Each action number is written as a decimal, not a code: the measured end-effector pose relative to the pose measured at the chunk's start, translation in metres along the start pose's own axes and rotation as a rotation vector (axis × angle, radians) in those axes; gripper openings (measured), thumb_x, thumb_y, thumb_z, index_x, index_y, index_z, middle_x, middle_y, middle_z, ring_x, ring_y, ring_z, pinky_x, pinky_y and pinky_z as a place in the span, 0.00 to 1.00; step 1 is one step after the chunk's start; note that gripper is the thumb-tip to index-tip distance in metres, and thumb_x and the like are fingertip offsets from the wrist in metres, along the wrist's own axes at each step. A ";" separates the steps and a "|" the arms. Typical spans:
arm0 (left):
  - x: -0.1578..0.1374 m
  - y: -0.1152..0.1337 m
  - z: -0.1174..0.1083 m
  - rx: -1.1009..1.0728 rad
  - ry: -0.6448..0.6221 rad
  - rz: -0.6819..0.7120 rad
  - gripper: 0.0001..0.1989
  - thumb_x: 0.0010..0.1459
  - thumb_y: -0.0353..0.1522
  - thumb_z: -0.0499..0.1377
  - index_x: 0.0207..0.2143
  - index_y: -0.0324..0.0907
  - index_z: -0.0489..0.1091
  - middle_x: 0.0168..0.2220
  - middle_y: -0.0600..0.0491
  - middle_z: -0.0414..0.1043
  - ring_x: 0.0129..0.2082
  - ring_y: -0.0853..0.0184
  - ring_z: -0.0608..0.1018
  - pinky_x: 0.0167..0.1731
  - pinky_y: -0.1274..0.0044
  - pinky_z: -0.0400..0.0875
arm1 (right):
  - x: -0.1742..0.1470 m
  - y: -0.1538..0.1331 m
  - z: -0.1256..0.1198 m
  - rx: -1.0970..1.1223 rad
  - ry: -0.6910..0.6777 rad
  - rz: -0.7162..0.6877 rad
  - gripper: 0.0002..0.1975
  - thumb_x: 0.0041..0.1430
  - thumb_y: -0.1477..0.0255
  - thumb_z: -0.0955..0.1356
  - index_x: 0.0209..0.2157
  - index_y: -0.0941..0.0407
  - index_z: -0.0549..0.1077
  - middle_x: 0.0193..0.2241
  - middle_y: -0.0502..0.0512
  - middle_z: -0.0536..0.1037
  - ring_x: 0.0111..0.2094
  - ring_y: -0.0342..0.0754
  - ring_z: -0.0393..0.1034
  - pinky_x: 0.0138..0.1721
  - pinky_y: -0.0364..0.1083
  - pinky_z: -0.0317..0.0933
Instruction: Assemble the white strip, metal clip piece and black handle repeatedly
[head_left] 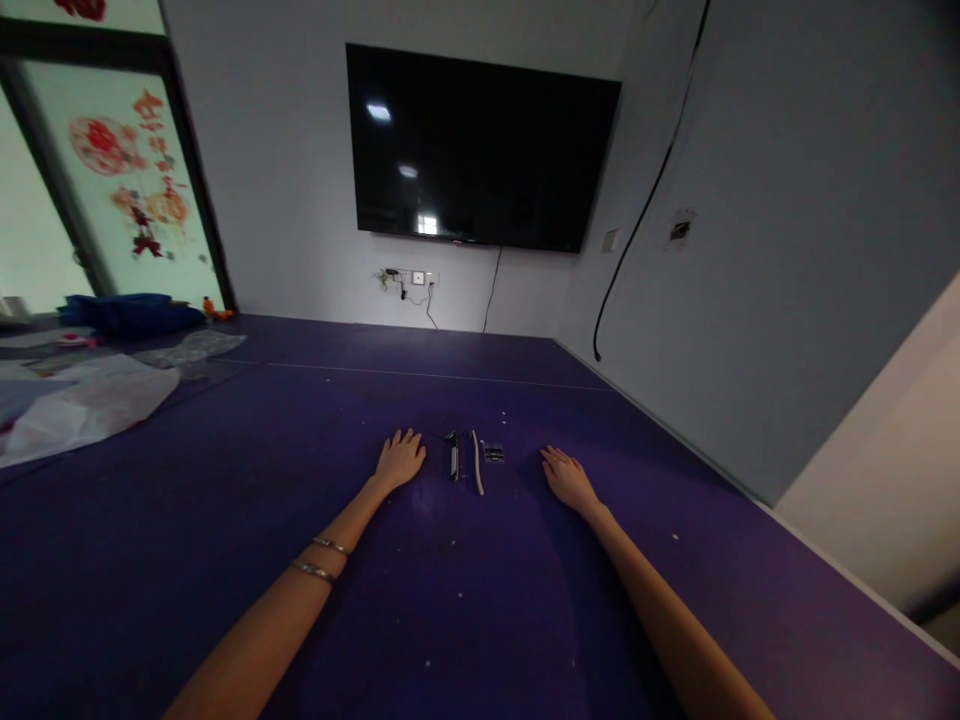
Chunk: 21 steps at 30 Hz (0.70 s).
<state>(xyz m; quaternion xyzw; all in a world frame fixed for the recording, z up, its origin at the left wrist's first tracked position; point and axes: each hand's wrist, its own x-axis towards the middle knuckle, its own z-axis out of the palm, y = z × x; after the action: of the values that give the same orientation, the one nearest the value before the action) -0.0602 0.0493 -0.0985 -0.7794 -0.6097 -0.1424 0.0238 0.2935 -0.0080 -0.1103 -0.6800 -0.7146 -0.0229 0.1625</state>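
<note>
My left hand (400,461) lies palm down on the purple surface (360,600), its fingers spread and holding nothing. Just right of it is a slim black and silver tool (454,460) with a small angled head, its kind too small to make out. A thin, slightly curved white stick (477,463) lies alongside it. Close to the stick's right side sits a small clear packet (493,453) with dark pieces inside. Farther right, my right hand (570,483) rests flat with its fingers stretched out, apart from the packet and empty.
At the left lie crumpled clear plastic sheets (97,400) and a dark blue cloth bundle (135,313), with a small orange object (214,311) beside it. A television (480,150) hangs on the far wall. A black cable (637,220) dangles at the right wall.
</note>
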 end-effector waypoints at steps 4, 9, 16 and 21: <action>-0.001 0.000 -0.003 -0.034 -0.005 -0.010 0.24 0.60 0.38 0.42 0.55 0.40 0.59 0.60 0.44 0.54 0.60 0.51 0.54 0.54 0.60 0.49 | -0.001 -0.001 -0.001 0.028 0.023 0.004 0.22 0.60 0.70 0.55 0.54 0.58 0.64 0.57 0.60 0.61 0.59 0.52 0.51 0.57 0.54 0.44; -0.001 0.002 -0.005 -0.042 -0.006 -0.017 0.23 0.59 0.38 0.43 0.55 0.41 0.60 0.59 0.44 0.54 0.60 0.52 0.54 0.55 0.60 0.49 | -0.002 -0.002 -0.001 0.014 0.030 0.001 0.22 0.60 0.70 0.55 0.54 0.58 0.64 0.56 0.60 0.61 0.58 0.52 0.52 0.57 0.53 0.44; -0.003 0.003 -0.006 -0.056 0.000 -0.020 0.24 0.59 0.38 0.44 0.55 0.40 0.60 0.59 0.45 0.55 0.59 0.52 0.55 0.54 0.61 0.49 | -0.003 -0.004 -0.004 -0.021 0.033 0.000 0.22 0.60 0.70 0.54 0.54 0.59 0.64 0.56 0.61 0.62 0.58 0.52 0.53 0.56 0.53 0.45; 0.000 0.005 -0.015 -0.139 0.042 -0.066 0.21 0.57 0.39 0.47 0.48 0.40 0.67 0.54 0.44 0.63 0.56 0.54 0.61 0.52 0.64 0.55 | -0.003 -0.004 -0.003 -0.003 0.043 0.006 0.22 0.59 0.70 0.55 0.53 0.59 0.65 0.56 0.61 0.62 0.58 0.52 0.53 0.56 0.53 0.45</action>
<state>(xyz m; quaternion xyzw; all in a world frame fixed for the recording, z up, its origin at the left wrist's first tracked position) -0.0581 0.0447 -0.0834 -0.7553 -0.6232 -0.2014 -0.0223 0.2902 -0.0120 -0.1074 -0.6819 -0.7087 -0.0383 0.1769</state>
